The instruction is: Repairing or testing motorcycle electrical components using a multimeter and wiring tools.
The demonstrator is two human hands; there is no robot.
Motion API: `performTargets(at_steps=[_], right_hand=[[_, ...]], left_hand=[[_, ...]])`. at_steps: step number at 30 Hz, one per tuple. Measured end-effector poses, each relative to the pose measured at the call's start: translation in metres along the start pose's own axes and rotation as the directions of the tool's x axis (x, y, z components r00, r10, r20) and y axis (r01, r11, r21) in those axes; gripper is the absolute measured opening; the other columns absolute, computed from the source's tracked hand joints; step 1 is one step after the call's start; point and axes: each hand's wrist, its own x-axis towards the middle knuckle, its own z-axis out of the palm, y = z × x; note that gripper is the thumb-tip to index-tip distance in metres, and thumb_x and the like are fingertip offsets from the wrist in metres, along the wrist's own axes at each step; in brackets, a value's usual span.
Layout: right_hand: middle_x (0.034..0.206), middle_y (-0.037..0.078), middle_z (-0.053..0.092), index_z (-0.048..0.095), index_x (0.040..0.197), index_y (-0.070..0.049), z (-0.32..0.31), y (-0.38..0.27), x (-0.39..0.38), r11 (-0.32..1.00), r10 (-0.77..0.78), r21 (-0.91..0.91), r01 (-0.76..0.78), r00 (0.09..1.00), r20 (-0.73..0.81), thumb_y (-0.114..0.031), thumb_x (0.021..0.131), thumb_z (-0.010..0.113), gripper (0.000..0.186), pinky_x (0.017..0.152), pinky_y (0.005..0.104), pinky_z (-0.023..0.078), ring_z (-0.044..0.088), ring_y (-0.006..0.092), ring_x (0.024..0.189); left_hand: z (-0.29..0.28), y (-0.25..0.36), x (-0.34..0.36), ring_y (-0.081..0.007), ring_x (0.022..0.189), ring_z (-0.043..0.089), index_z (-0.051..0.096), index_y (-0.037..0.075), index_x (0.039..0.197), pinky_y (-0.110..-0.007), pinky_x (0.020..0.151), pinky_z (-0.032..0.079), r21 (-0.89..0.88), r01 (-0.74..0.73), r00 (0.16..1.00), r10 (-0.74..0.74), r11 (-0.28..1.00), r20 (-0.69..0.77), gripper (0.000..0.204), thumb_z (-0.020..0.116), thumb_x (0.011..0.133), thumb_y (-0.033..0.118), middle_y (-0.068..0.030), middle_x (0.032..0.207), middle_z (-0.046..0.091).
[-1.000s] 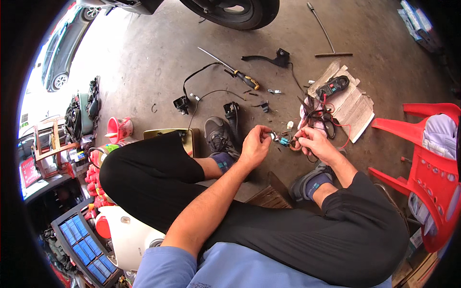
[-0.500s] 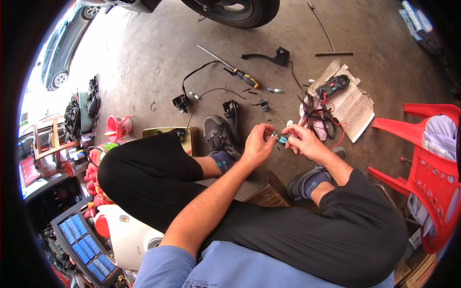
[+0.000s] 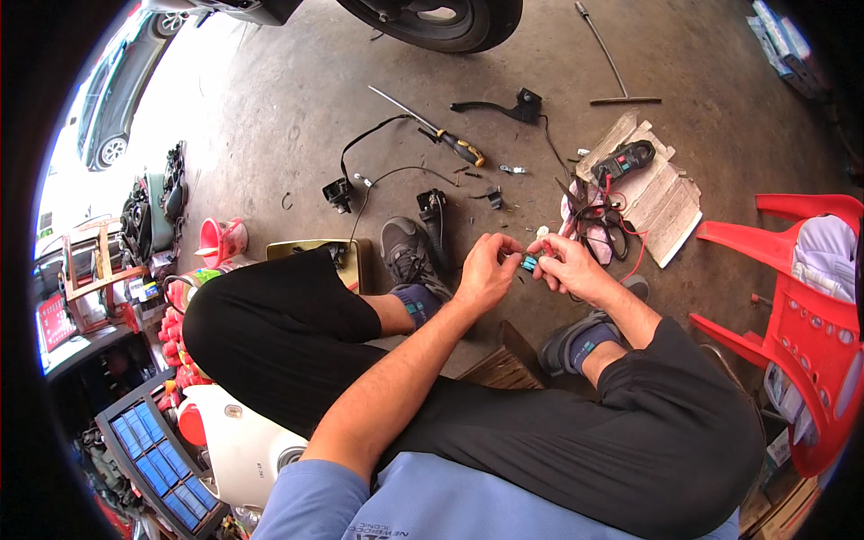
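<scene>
Both hands meet in front of my shins, over the floor between my shoes. A small teal part (image 3: 529,263) sits between their fingertips; its exact kind is too small to make out. My left hand (image 3: 487,272) is closed in a pinch at the part's left side. On the other side, my right hand (image 3: 571,268) grips the part between thumb and curled fingers. Just beyond the right fingers lies a small whitish piece (image 3: 543,232). A black switch housing (image 3: 433,205) on a thick dark sleeve lies by my left shoe (image 3: 407,252).
A screwdriver (image 3: 461,148), a lever (image 3: 513,109) and a T-handle wrench (image 3: 619,85) lie on the floor ahead. A clamp meter (image 3: 625,162) with red leads rests on cardboard (image 3: 670,198). A red plastic chair (image 3: 814,310) stands right; a yellow tin (image 3: 364,265) is left.
My left fingers have shifted slightly right and closed up nearer the teal part. My right hand has turned a little, fingers more curled. The surrounding things have not moved.
</scene>
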Motion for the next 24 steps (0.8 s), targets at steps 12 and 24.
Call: performTargets(at_steps=[12,24], right_hand=[[0.077,0.002,0.058,0.053,0.105,0.000,-0.009,0.014,0.002,0.999,-0.035,0.018,0.037,0.991,-0.127,-0.011,0.092,0.048,0.018,0.046,0.0210,0.041,0.052,0.0064,0.056],[0.094,0.003,0.056,0.054,0.104,-0.001,-0.010,0.007,-0.009,0.898,-0.186,0.363,0.248,0.962,-0.198,-0.004,0.092,0.048,0.014,0.068,0.0228,0.048,0.055,0.0081,0.082]], left_hand=[[-0.001,0.037,-0.013,-0.0220,0.074,0.058,0.055,0.001,0.097,-0.033,0.067,0.047,-0.024,-0.085,0.988,0.081,0.996,-0.132,0.022,0.064,0.077,0.005,-0.0104,0.083,0.055],[0.037,0.063,-0.022,-0.0122,0.079,0.061,0.047,-0.003,0.107,-0.025,0.062,0.050,-0.470,0.206,0.978,-0.191,0.858,0.080,0.031,0.062,0.086,0.012,-0.0097,0.094,0.060]])
